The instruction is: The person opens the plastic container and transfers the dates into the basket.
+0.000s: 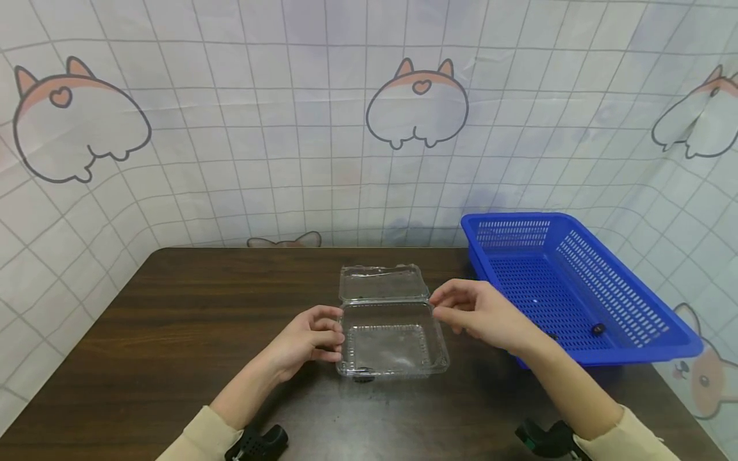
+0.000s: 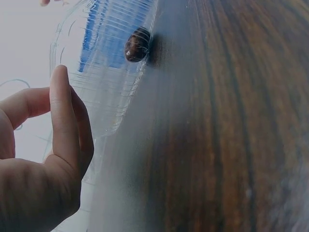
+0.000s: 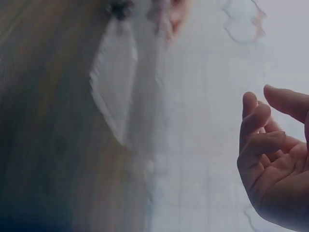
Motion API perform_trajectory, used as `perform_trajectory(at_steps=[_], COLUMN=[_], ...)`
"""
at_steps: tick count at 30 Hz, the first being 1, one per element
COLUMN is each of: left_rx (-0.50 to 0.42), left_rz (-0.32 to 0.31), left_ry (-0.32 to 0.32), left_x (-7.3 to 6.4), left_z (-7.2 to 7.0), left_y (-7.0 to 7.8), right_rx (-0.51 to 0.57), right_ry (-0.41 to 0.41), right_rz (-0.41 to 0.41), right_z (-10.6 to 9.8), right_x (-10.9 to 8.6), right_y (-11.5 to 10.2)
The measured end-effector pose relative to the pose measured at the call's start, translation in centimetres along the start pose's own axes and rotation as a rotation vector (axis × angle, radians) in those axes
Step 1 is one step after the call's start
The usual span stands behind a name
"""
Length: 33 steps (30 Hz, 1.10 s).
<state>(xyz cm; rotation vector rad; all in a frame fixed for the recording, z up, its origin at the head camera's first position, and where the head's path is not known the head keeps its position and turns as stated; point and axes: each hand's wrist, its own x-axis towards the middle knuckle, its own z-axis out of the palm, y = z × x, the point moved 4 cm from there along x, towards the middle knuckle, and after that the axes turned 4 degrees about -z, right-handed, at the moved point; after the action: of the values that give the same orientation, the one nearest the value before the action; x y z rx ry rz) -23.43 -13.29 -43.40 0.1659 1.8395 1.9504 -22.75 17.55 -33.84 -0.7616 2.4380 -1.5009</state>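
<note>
A clear plastic clamshell box (image 1: 387,342) stands on the table with its lid (image 1: 383,282) folded back. My left hand (image 1: 308,339) holds the box's left rim between thumb and fingers. A glossy dark brown lump (image 2: 137,44), rounded like a nut, is at the box's near wall; whether it lies inside or just outside, I cannot tell. My right hand (image 1: 481,314) is at the right rim near the hinge, fingers loosely bent. In the right wrist view, thumb and fingers of that hand (image 3: 275,159) are apart with nothing between them.
A blue plastic basket (image 1: 582,355) stands to the right, beside my right forearm. Inside it lies a small dark object (image 1: 598,329), with another partly hidden by the arm. A tile-patterned cloth wall (image 1: 340,173) rises behind the brown table (image 1: 173,333).
</note>
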Motion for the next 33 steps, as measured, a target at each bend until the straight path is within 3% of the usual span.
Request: perform_trajectory(at_steps=[5,12,17,27,33], left_rx=[-0.006,-0.007,-0.001,0.009,0.009], left_rz=[-0.001,0.000,-0.005,-0.011,-0.004], left_ry=[0.001,0.006,0.009,0.008,-0.005], left_x=[0.0,0.1,0.2,0.3,0.4], left_z=[0.1,0.0,0.0,-0.1,0.0], left_y=[0.0,-0.2,-0.3,-0.4,-0.2], right_rx=[-0.036,-0.017,0.008,-0.044,-0.056], right_ry=[-0.105,-0.224,-0.295,-0.408,-0.431], right_rz=[-0.052,-0.056,-0.019,0.006,0.000], right_z=[3.0,5.8,7.3,9.6,10.5], right_x=[1.6,2.9,3.7,5.2,6.0], right_y=[0.6,1.7,2.2,2.7,3.2])
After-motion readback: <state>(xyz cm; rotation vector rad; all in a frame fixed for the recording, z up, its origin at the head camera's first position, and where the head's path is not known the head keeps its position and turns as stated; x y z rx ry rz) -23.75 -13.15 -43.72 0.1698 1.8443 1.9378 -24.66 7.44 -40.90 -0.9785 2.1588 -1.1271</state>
